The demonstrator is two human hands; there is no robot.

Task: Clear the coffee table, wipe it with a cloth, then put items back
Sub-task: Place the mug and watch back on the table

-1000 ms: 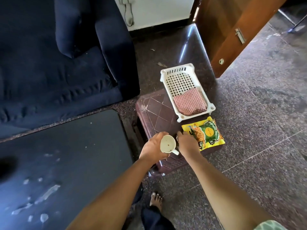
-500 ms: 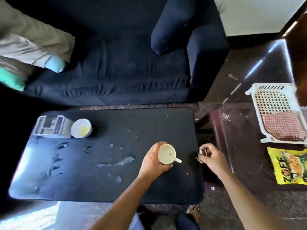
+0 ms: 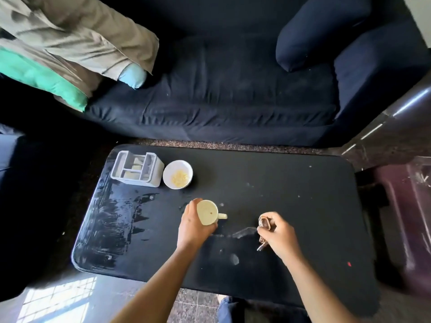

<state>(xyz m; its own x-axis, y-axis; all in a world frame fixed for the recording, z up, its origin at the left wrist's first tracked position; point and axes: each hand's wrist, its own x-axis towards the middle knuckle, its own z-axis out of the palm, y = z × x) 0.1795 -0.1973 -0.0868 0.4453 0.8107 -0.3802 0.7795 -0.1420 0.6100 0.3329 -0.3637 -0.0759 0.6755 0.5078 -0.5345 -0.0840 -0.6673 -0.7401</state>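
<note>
Cream mug [image 3: 207,215], just a speck inside, gripped in my left hand [image 3: 192,227], keys [image 3: 264,223] clutched in my right hand [image 3: 279,236], white bowl [image 3: 167,169] holds yellow crumbs.

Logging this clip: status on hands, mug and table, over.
Left hand grips mug at coffee table centre, contact unclear. Right hand holds keys. Bowl and grey holder sit far left, smears on top.
</note>
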